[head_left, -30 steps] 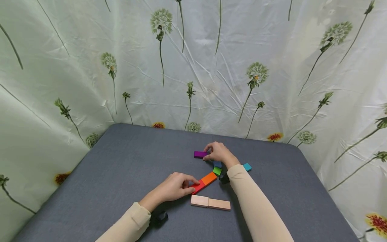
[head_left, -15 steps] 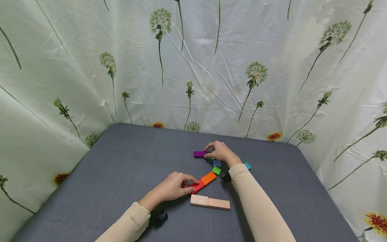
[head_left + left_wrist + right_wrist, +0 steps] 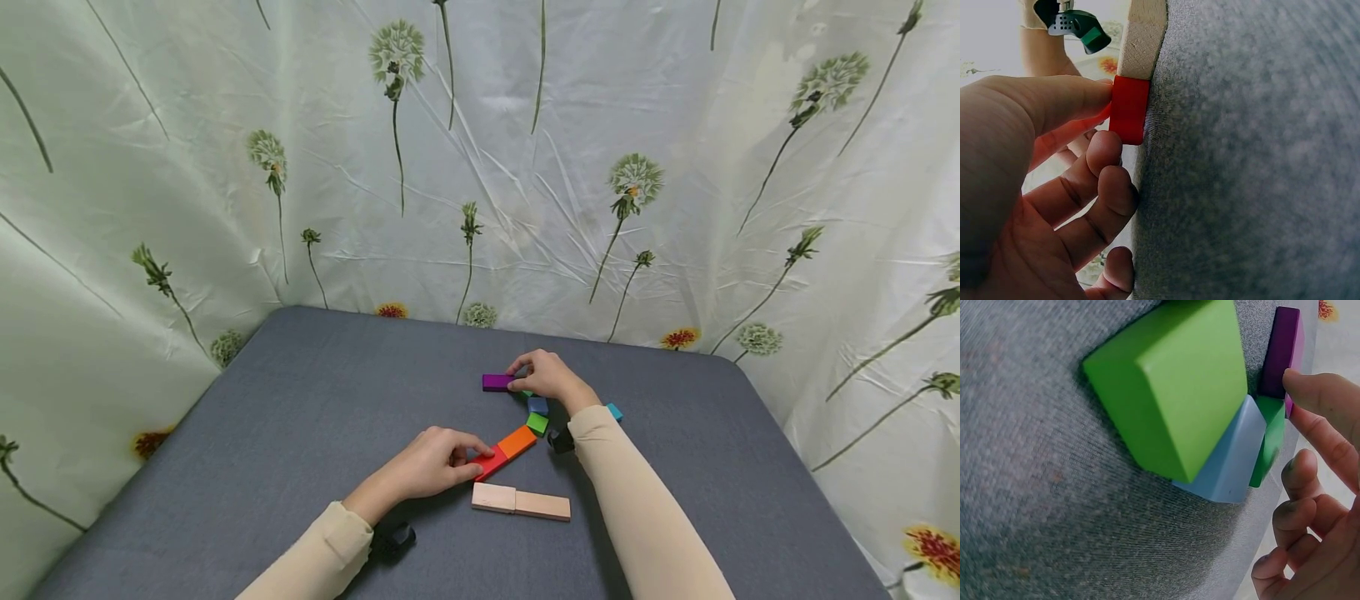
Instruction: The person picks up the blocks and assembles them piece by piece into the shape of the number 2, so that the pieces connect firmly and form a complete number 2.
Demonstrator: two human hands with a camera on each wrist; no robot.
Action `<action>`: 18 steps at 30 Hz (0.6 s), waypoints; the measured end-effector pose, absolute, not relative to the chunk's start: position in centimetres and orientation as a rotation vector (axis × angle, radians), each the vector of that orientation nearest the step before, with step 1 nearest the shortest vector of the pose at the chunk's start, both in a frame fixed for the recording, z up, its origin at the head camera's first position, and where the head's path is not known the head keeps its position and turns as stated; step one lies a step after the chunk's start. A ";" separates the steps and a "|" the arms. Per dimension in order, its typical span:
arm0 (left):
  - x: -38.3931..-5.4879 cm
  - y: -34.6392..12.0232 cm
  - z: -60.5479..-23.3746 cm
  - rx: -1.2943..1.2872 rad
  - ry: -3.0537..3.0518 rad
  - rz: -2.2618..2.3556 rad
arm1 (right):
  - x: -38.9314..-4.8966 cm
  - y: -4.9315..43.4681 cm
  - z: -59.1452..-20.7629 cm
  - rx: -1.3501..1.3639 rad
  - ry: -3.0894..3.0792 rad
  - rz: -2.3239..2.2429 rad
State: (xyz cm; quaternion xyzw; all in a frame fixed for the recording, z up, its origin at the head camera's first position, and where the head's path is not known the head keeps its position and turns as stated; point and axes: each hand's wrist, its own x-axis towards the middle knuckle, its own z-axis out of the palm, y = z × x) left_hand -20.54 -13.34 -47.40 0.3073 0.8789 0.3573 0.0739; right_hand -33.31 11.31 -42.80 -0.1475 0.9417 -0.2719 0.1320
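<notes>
In the head view my left hand [image 3: 431,462] pinches a red block [image 3: 489,462] between thumb and fingers at the near end of a curved row. An orange block [image 3: 517,442] touches it, followed by a light green block [image 3: 537,424] and a blue block [image 3: 537,406]. Farther back, my right hand [image 3: 551,377] pinches a purple block [image 3: 496,382] at its right end. Seen from the right wrist, a dark green block [image 3: 1269,434] touches the purple block [image 3: 1280,353]; its curled fingers [image 3: 1300,515] stay off the row.
Two plain wooden blocks [image 3: 521,502] lie end to end in front of the row. A turquoise block [image 3: 614,412] sits beyond my right forearm, partly hidden by it. A floral curtain [image 3: 480,150] stands behind the grey table [image 3: 360,367].
My right hand has shifted slightly, so part of the dark green block shows beneath it. The purple block has moved a touch to the right. My left hand stays on the red block.
</notes>
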 end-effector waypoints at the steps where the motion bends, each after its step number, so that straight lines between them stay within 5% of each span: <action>1: -20.3 -13.3 -46.8 0.914 2.638 1.065 | -33.3 11.3 -42.8 -0.427 2.731 -0.789; 18: -20.1 -13.0 -46.4 0.869 2.639 1.062 | -33.2 11.3 -42.9 -0.422 2.720 -0.796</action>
